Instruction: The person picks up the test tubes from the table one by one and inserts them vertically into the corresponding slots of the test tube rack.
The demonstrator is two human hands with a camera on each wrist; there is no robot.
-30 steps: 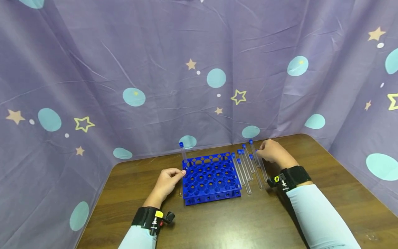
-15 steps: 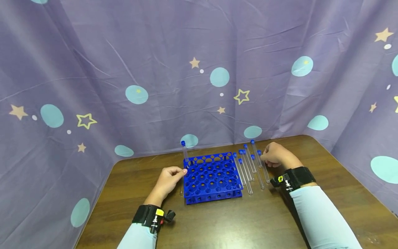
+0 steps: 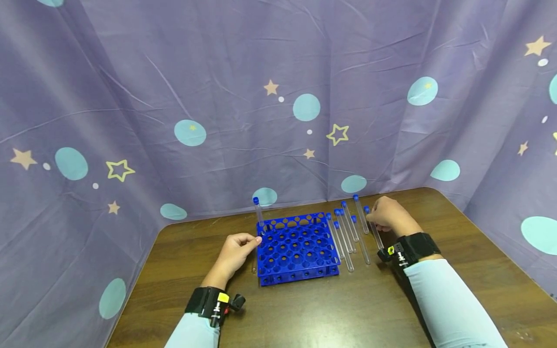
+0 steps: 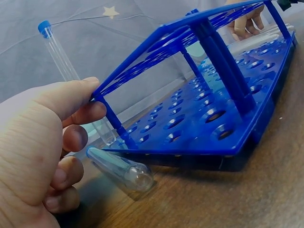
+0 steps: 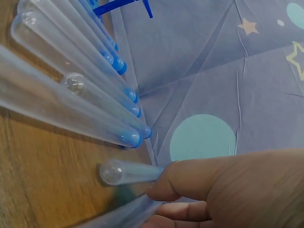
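Observation:
My left hand (image 3: 234, 252) pinches the near-left upper corner of a blue test tube rack (image 3: 296, 247) between thumb and forefinger. In the left wrist view, that hand's thumb (image 4: 76, 95) lies on the rack's top plate. One blue-capped test tube (image 3: 258, 211) stands at the rack's far-left corner, and another tube (image 4: 121, 168) lies on the table beside the rack, below the left fingers. On the right, my right hand (image 3: 387, 215) pinches a clear test tube (image 3: 375, 231) just below its blue cap. Its lower end slants toward me, and the fingers partly hide it in the right wrist view.
Several blue-capped test tubes (image 3: 345, 232) lie side by side on the wooden table (image 3: 322, 314), between the rack and my right hand. A patterned purple curtain (image 3: 235, 96) hangs close behind the table's far edge.
My right hand first draws back slightly from the tubes, then takes the outermost tube, which has shifted a little right and away from the others. The left hand stays on the rack.

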